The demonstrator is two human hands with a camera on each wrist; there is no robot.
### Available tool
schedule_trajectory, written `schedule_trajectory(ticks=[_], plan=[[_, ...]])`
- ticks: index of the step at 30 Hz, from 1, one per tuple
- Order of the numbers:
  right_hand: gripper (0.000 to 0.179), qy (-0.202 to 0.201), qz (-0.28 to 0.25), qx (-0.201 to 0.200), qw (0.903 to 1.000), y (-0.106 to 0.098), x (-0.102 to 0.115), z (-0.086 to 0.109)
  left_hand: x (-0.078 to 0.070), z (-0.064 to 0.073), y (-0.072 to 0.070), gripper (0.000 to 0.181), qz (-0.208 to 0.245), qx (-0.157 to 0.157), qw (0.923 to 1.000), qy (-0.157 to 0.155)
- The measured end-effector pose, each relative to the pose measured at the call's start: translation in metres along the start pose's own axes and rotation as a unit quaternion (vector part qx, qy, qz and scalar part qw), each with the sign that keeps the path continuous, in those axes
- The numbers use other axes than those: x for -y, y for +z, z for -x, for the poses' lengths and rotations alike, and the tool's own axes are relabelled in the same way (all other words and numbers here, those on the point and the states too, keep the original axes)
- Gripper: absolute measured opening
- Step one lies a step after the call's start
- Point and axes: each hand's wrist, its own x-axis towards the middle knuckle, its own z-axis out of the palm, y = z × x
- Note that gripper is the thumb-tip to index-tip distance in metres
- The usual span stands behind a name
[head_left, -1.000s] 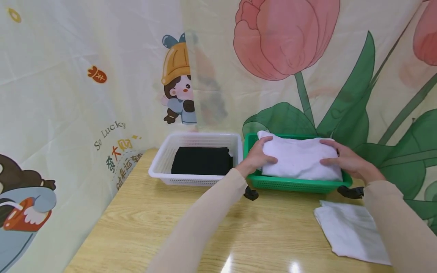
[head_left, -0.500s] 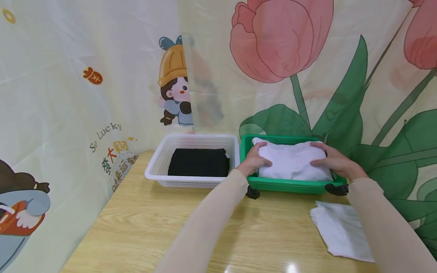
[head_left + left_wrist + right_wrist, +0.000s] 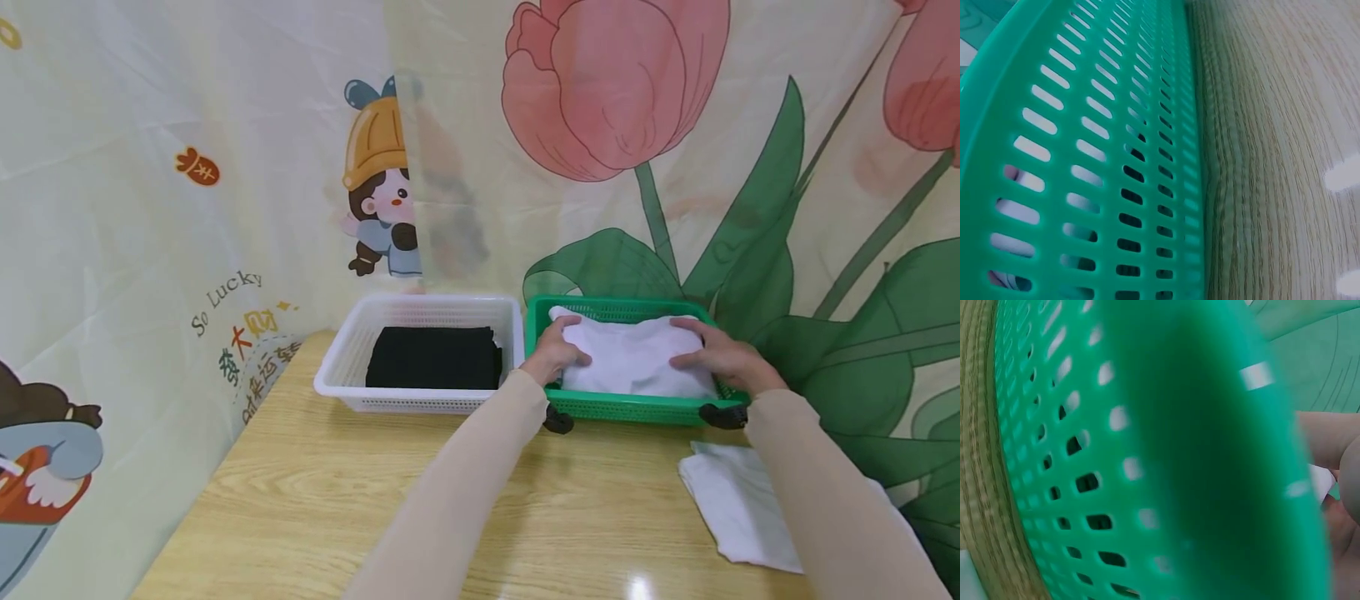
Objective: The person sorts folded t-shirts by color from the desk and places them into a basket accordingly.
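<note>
A folded white cloth [image 3: 630, 354] lies in the green basket [image 3: 622, 409], its middle bulging up a little and its lower part hidden by the near wall. At the cloth's left end my left hand [image 3: 555, 352] grips it, thumb on top and fingers along the side. My right hand [image 3: 726, 358] holds the opposite end in the same way, just inside the basket's right rim. Perforated basket wall [image 3: 1100, 134] fills much of the left wrist view, with white fabric showing through its slots. Fingers [image 3: 1329, 434] of my right hand appear past the rim in the right wrist view.
Left of the green basket stands a white basket [image 3: 420, 400] with folded black cloth [image 3: 433, 358] inside. Another folded white cloth [image 3: 738, 504] lies on the wooden table [image 3: 300, 500] at front right, partly under my right sleeve. A printed curtain [image 3: 465, 150] hangs close behind the baskets.
Both hands have lowered the white cloth deeper into the green basket, so more of the far rim shows. My right hand has moved left, towards the other hand. The head view has shifted slightly.
</note>
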Motion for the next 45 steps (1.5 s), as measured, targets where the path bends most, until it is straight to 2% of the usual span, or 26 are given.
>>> schedule_trajectory(ticks=[7,15,21,25,29,33,39,42,45], plan=[[0.091,0.012,0.000,0.003,0.9999,0.006,-0.004,-0.001,0.006,-0.006,0.005,0.079,-0.009,-0.004,0.9996,-0.026],[0.086,-0.006,-0.012,-0.001,0.9999,0.011,-0.006,-0.003,0.008,-0.010,0.007,0.080,-0.061,-0.007,0.9977,-0.029],[0.084,0.003,-0.001,0.017,0.9999,0.009,0.001,0.004,0.004,-0.003,0.005,0.081,-0.095,-0.008,0.9949,-0.034],[0.084,-0.003,0.012,0.031,0.9994,0.002,0.006,0.011,-0.002,0.006,0.000,0.081,-0.122,-0.002,0.9925,-0.008],[0.084,-0.021,0.008,0.032,0.9993,-0.008,0.012,0.023,-0.012,0.019,-0.008,0.080,-0.143,0.008,0.9882,0.054],[0.083,-0.044,0.010,0.024,0.9987,-0.018,0.022,0.039,-0.024,0.032,-0.020,0.078,-0.139,0.026,0.9844,0.104],[0.081,-0.066,0.054,0.002,0.9964,-0.034,0.035,0.070,-0.039,0.054,-0.040,0.078,-0.123,0.071,0.9803,0.137],[0.079,-0.066,0.073,-0.008,0.9951,-0.042,0.035,0.088,-0.042,0.067,-0.046,0.077,-0.120,0.092,0.9770,0.150],[0.075,-0.066,0.087,-0.020,0.9938,-0.048,0.031,0.106,-0.043,0.083,-0.048,0.075,-0.094,0.128,0.9751,0.155]])
